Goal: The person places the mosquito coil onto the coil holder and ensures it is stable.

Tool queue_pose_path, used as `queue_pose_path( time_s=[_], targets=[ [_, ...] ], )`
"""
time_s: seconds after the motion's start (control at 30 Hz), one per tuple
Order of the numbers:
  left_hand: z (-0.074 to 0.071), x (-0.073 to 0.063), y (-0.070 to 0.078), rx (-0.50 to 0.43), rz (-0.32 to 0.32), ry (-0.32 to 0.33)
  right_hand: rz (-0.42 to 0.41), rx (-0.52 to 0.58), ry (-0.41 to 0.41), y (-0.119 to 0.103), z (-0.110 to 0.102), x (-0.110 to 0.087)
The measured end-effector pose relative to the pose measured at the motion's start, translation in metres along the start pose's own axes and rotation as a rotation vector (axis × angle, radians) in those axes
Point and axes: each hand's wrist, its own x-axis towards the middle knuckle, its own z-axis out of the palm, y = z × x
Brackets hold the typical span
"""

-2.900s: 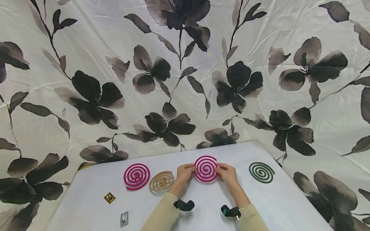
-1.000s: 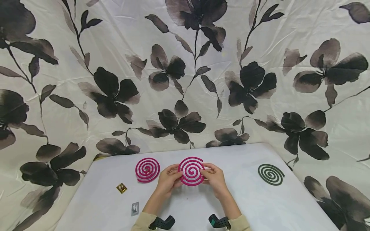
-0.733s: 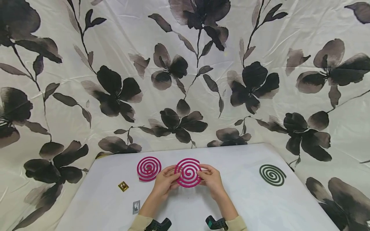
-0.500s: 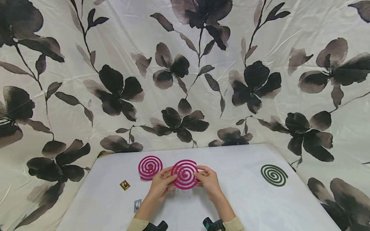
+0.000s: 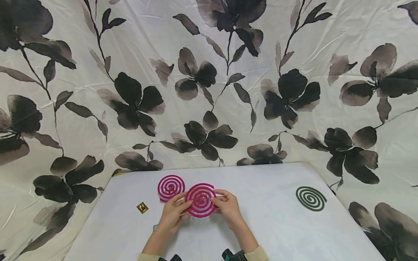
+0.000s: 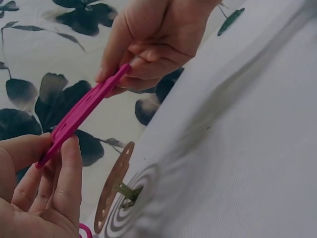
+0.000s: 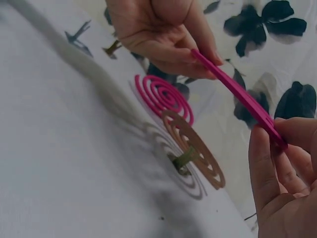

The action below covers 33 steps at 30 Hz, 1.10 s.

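Observation:
A pink mosquito coil (image 6: pixel 83 115) is held by both hands above the table, tilted up toward the head camera. My left hand (image 5: pixel 171 214) pinches its left edge between thumb and fingers; my right hand (image 5: pixel 228 208) pinches the right edge the same way. Below it, a tan mosquito coil (image 6: pixel 111 191) sits raised on a small metal stand (image 7: pixel 184 157), casting a spiral shadow. In the head view the held coil covers most of that tan one. A second pink coil (image 5: pixel 171 188) lies just behind my left hand.
A green coil (image 5: pixel 311 199) lies far right on the white table (image 5: pixel 277 224). At left are a small gold metal stand (image 5: pixel 142 208) and a silver stand (image 7: pixel 81 42), largely hidden by my left arm in the head view. A floral cloth (image 5: pixel 202 90) hangs behind.
Both hands have carried the pink coil leftward and a little nearer, from beside the tan coil to over it. The head view has turned slightly left.

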Motion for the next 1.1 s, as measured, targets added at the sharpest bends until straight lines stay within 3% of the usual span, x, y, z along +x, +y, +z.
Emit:
queue_pose_path(
  time_s=[0.63, 1.1],
  targets=[
    [-0.036, -0.016, -0.002, -0.013, 0.000, 0.061, 0.012, 0.006, -0.012, 0.021, 0.036, -0.002],
    [-0.057, -0.024, 0.001, -0.034, -0.037, 0.134, 0.011, -0.009, -0.033, 0.029, 0.059, -0.001]
  ],
)
